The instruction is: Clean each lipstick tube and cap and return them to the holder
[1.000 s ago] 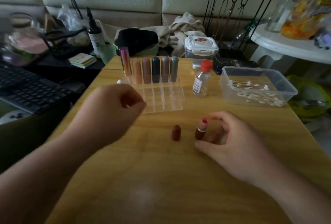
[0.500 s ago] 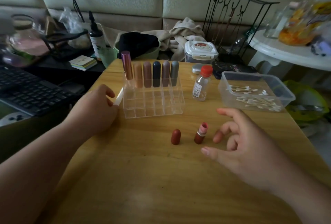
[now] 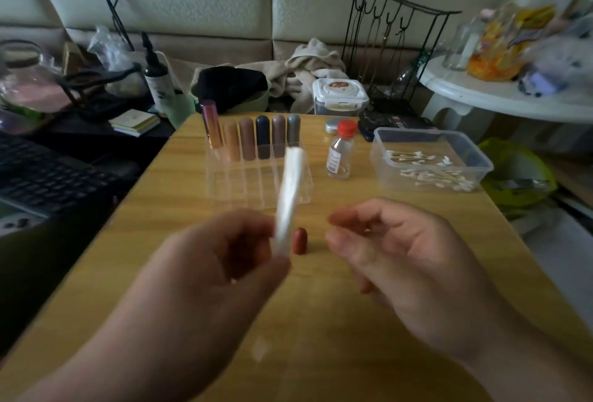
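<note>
My left hand [image 3: 221, 268] grips the lower end of a white rolled wipe [image 3: 290, 196], held upright and blurred above the table. My right hand [image 3: 404, 260] hovers beside it with fingers loosely curled and holds nothing that I can see. A dark red lipstick cap [image 3: 299, 240] stands on the wooden table [image 3: 160, 209] between the two hands. The open lipstick tube is hidden behind my right hand. The clear acrylic holder [image 3: 256, 186] stands farther back, with several capped lipsticks [image 3: 247, 141] in its rear row.
A small clear bottle with a red cap [image 3: 340, 152] stands right of the holder. A plastic tub of cotton swabs [image 3: 428, 160] sits at the right. A keyboard [image 3: 41, 173] lies off the table's left edge. A black wire rack [image 3: 394, 45] rises behind.
My left hand picked up the white wipe from beside the holder and brought it to the middle. My right hand rose and moved left toward it, now covering the open tube.
</note>
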Available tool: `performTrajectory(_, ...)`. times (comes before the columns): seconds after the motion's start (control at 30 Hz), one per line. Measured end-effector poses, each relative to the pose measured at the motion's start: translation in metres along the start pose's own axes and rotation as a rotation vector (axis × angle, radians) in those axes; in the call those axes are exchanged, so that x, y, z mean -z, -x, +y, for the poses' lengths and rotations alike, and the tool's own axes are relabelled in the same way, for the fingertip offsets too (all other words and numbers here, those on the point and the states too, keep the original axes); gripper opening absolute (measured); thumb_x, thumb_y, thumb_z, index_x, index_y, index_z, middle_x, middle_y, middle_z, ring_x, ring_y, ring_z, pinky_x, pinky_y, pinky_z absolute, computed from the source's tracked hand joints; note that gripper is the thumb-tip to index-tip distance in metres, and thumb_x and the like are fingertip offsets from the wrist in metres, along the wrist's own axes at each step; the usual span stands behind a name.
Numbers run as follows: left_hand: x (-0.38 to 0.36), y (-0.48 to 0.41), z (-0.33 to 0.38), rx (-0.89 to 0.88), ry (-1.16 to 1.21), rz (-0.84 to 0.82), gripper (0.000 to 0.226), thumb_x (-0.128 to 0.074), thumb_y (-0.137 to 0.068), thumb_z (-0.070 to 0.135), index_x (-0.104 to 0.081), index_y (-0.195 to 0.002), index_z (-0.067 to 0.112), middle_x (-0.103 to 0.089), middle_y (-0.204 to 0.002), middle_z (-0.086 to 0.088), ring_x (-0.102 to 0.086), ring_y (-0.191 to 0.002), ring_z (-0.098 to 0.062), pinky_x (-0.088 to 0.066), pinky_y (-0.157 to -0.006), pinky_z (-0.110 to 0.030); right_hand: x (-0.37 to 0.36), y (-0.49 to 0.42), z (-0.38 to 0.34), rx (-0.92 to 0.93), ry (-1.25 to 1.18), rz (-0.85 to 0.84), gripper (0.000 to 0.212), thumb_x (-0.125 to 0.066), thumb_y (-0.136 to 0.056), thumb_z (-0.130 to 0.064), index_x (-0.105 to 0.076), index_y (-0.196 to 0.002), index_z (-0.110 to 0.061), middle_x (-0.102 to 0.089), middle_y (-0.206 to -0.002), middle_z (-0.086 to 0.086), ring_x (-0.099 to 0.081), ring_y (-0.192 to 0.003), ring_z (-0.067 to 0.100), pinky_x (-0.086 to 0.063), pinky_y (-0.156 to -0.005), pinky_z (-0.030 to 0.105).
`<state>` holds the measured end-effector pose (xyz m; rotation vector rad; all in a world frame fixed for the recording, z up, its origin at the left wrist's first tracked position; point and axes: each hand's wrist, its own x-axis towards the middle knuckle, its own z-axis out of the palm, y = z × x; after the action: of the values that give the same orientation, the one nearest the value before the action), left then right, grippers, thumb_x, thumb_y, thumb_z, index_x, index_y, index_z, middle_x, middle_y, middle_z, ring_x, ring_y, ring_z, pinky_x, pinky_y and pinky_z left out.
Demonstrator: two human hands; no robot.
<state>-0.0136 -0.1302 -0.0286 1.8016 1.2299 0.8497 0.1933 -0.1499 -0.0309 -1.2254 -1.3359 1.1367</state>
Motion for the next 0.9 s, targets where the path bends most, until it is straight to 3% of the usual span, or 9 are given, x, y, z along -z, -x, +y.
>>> performTrajectory(0.1, -0.021, -0.007, -0.009, 0.091, 0.029, -0.154, 0.017, -0.078, -0.077, 0.033, -0.071, -0.091, 0.038, -0.07, -0.073, 0.001, -0.068, -0.069, -0.023, -0.057, -0.07, -0.047, -0.009, 0.001, 0.005, -0.047, 0.086, -0.009, 0.018, -0.074, -0.082, -0.035, -0.075, -0.089, -0.019, -0.063, -0.058, -0.006, -0.054, -0.052, 0.004, -0.042, -0.047, 0.016)
performTrajectory(0.2, -0.029, -0.013, -0.001, 0.136, 0.101, -0.239, 0.008, -0.074, -0.079, 0.04, -0.073, -0.085, 0.034, -0.072, -0.074, 0.002, -0.066, -0.065, -0.017, -0.057, -0.065, -0.036, -0.008, 0.0, 0.01, -0.102, 0.086, 0.03, 0.011, -0.07, -0.087, -0.028, -0.076, -0.086, -0.018, -0.066, -0.062, -0.003, -0.057, -0.055, 0.006, -0.044, -0.049, 0.02)
performTrajectory(0.3, -0.034, -0.02, -0.001, 0.193, 0.208, -0.24, 0.014, -0.068, -0.085, 0.042, -0.076, -0.081, 0.031, -0.071, -0.07, 0.003, -0.062, -0.063, -0.011, -0.052, -0.067, -0.029, -0.005, -0.002, 0.012, -0.161, -0.005, 0.057, 0.012, -0.07, -0.086, -0.026, -0.075, -0.08, -0.017, -0.061, -0.062, 0.001, -0.053, -0.057, 0.012, -0.041, -0.049, 0.022)
performTrajectory(0.47, -0.036, -0.023, 0.0, 0.256, 0.44, -0.269, 0.026, -0.058, -0.094, 0.025, -0.078, -0.08, 0.015, -0.069, -0.071, -0.008, -0.06, -0.063, -0.018, -0.052, -0.065, -0.032, -0.001, -0.005, 0.011, -0.255, -0.213, 0.031, 0.013, -0.073, -0.076, -0.025, -0.071, -0.078, -0.012, -0.052, -0.066, 0.01, -0.047, -0.052, 0.012, -0.033, -0.04, 0.018)
performTrajectory(0.7, -0.039, -0.021, -0.002, 0.23, 0.598, -0.3, 0.027, -0.061, -0.08, 0.031, -0.076, -0.081, 0.009, -0.068, -0.073, -0.012, -0.06, -0.064, -0.021, -0.049, -0.061, -0.031, 0.006, -0.007, 0.012, -0.308, -0.459, -0.047, 0.01, -0.075, -0.076, -0.011, -0.066, -0.078, -0.008, -0.053, -0.063, 0.009, -0.045, -0.051, 0.012, -0.023, -0.039, 0.019)
performTrajectory(0.8, -0.042, -0.018, -0.002, 0.203, 0.587, -0.269, 0.02, -0.069, -0.076, 0.027, -0.075, -0.086, 0.01, -0.072, -0.078, -0.01, -0.063, -0.068, -0.021, -0.052, -0.062, -0.032, 0.007, -0.007, 0.015, -0.301, -0.466, -0.066, 0.016, -0.07, -0.079, -0.012, -0.067, -0.09, -0.001, -0.055, -0.065, 0.009, -0.048, -0.052, 0.014, -0.026, -0.039, 0.02)
performTrajectory(0.9, -0.046, -0.013, -0.001, 0.18, 0.509, -0.187, 0.028, -0.073, -0.073, 0.027, -0.071, -0.095, 0.01, -0.075, -0.084, -0.009, -0.066, -0.07, -0.018, -0.055, -0.061, -0.028, 0.004, -0.006, 0.017, -0.306, -0.426, -0.053, 0.03, -0.065, -0.081, -0.015, -0.067, -0.103, 0.006, -0.06, -0.072, 0.009, -0.054, -0.058, 0.013, -0.028, -0.039, 0.019)
